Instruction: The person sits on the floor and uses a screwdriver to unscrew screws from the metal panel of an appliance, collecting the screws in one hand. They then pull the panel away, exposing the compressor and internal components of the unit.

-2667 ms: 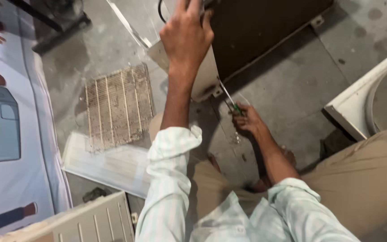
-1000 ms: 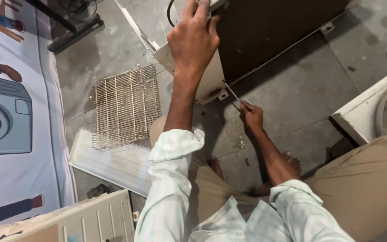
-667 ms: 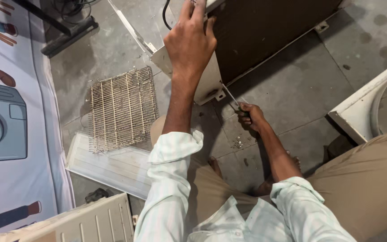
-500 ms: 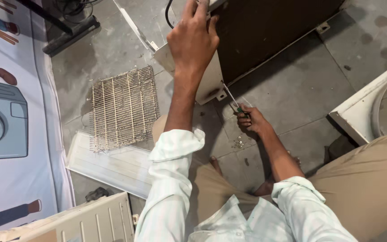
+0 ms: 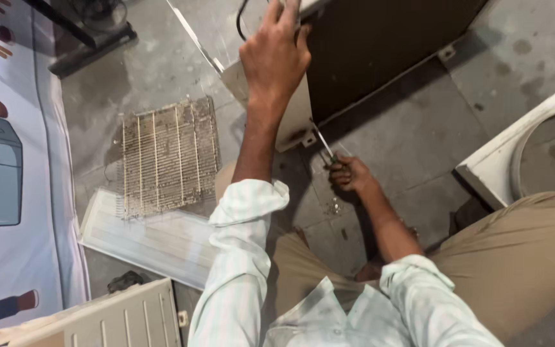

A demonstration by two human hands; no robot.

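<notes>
Seen from above, a person crouches on a grey stone floor [image 5: 419, 135] beside a boxy appliance with a dark brown panel [image 5: 380, 51] and a cream side. The right hand [image 5: 349, 177] is clenched around the handle of a screwdriver [image 5: 324, 144], whose thin shaft angles up and left so that its tip meets a small bracket at the lower corner of the cabinet [image 5: 293, 132]. The left hand [image 5: 276, 54] lies spread against the upper edge of that cream side, fingers flat, pressing on it rather than gripping anything.

Judging from this, the step in hand is working a screw at that bottom corner while the other hand steadies the cabinet. The next move would call for keeping the tip seated squarely and the cabinet from shifting (the screw head itself is too small to make out).

Farther out on the floor, to the person's left, lie a dusty wire mesh grille [image 5: 168, 157] and, touching its near edge, a pale ribbed plastic panel [image 5: 149, 234]. A white louvred cover [image 5: 117, 318] sits at the bottom edge of the view, a printed banner [image 5: 8, 186] along the left edge. At the right edge is part of a white housing with a round opening [image 5: 528, 160]; nothing shows inside it. No other container is visible.
</notes>
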